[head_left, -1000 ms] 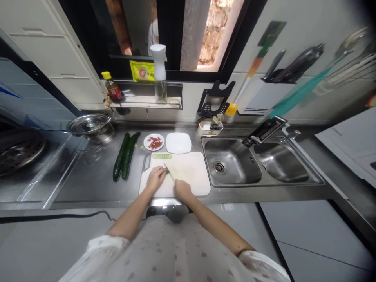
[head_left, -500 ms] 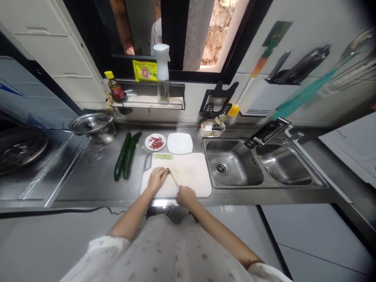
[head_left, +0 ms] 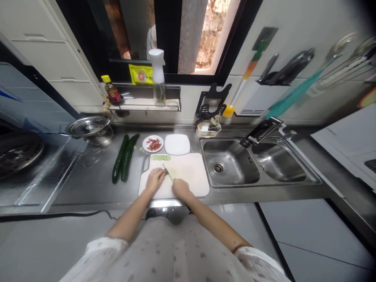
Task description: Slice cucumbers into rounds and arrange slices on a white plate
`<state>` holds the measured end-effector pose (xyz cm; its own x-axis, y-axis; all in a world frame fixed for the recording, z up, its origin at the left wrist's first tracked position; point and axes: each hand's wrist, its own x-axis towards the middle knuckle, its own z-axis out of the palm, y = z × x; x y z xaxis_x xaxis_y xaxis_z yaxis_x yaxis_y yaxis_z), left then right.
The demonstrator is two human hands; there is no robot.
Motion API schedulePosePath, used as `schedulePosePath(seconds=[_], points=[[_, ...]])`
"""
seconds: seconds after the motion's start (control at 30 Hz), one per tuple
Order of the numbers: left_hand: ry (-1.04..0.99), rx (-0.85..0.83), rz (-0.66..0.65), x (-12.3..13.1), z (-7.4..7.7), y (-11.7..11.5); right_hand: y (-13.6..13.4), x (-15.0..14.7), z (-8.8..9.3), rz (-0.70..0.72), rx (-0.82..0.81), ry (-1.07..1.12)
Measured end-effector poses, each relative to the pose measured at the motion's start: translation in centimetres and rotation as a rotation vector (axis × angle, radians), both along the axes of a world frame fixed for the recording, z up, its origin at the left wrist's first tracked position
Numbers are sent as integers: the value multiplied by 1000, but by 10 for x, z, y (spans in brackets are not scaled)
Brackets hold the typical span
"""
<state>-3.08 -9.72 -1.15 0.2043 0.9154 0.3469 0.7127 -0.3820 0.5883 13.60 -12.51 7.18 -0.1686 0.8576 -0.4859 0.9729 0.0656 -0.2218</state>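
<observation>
My right hand (head_left: pixel 181 188) is wrapped round the handle of a knife (head_left: pixel 169 174), whose blade slants up and left over the white cutting board (head_left: pixel 194 172). Beside the blade, the bent fingers of my left hand (head_left: pixel 155 180) press on a small dark green piece of cucumber (head_left: pixel 167 171), mostly hidden under the fingertips. An overlapping row of pale cucumber slices (head_left: pixel 161 158) lies along the board's far left edge. Two whole cucumbers (head_left: pixel 125 158) rest on the steel counter left of the board.
Behind the board stand a small plate of chopped red bits (head_left: pixel 153 144) and a white square plate (head_left: pixel 177 144). A double sink (head_left: pixel 232 160) lies to the right. A lidded steel pot (head_left: pixel 94 131) stands at the back left. A wall rack (head_left: pixel 147 105) holds bottles.
The view has shifted slightly. The knife blade has moved forward, its tip now reaching farther past my left fingertips. Both hands keep their grip.
</observation>
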Motion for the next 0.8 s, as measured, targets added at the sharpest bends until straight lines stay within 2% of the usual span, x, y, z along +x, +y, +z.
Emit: schedulePosePath(seconds=[0.5,0.8], points=[[24,-74,22,4,14,-4,-26,23,-1,-27,-43,-15],[56,-162,77,6,22,-7,-30,52,12,26,-1,-21]])
